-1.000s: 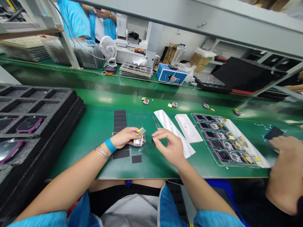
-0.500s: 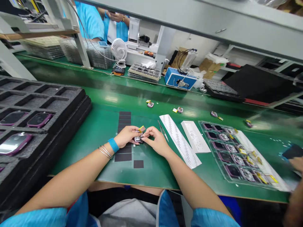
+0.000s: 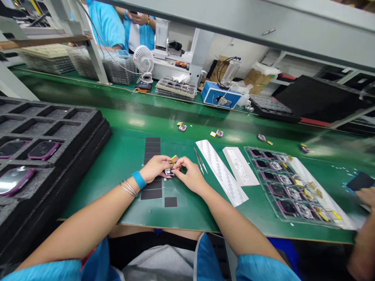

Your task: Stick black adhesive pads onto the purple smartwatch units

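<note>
My left hand (image 3: 154, 167) and my right hand (image 3: 187, 174) meet over the green table, both pinched on a small silver watch case (image 3: 169, 171) with a yellow tab (image 3: 174, 159) sticking up from it. Under and beside the hands lies a clear sheet with black square pads (image 3: 152, 149). Metal tweezers (image 3: 200, 160) lie on the table just right of my right hand, untouched.
A black foam tray (image 3: 70, 128) holding purple watch cases fills the left. White label strips (image 3: 221, 171) and a clear tray of watch cases (image 3: 288, 189) lie to the right. Another person's hand (image 3: 365, 195) holds a black item at far right. Loose cases (image 3: 182, 127) sit on the belt.
My right hand moved left from the open table onto the watch case and now pinches it together with my left hand. The view shifted slightly.
</note>
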`<move>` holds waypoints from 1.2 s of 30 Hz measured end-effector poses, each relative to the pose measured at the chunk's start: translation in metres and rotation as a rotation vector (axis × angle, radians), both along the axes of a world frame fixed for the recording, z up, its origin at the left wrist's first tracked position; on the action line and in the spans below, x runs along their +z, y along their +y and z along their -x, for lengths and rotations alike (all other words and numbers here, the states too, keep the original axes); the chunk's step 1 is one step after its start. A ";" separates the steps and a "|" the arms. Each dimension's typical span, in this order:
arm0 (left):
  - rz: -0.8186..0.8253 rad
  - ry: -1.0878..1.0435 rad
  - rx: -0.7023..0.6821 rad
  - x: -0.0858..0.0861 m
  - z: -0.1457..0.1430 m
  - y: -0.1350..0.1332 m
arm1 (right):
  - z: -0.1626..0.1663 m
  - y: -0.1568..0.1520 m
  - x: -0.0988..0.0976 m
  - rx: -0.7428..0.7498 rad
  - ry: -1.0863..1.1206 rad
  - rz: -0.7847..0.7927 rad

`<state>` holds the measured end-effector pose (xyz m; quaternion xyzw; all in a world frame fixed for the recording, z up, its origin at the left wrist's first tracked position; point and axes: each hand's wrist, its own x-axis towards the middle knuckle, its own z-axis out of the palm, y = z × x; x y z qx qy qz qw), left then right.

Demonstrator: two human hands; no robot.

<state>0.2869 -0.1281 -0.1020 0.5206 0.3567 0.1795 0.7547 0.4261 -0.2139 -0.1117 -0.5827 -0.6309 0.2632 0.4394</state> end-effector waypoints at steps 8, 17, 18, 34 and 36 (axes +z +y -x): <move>-0.008 -0.024 0.031 -0.001 0.002 0.000 | 0.003 -0.002 -0.004 -0.199 -0.245 -0.191; 0.044 -0.082 -0.075 0.000 0.001 -0.002 | -0.009 0.011 -0.010 -0.186 0.262 0.042; 0.073 -0.099 -0.090 0.001 0.002 -0.002 | -0.008 0.011 -0.009 -0.200 0.256 0.024; 0.332 -0.200 0.046 0.005 0.004 0.000 | 0.002 -0.002 -0.001 -0.143 -0.479 -0.373; 0.341 -0.219 0.050 0.004 0.006 0.003 | 0.002 -0.002 -0.001 -0.096 -0.544 -0.378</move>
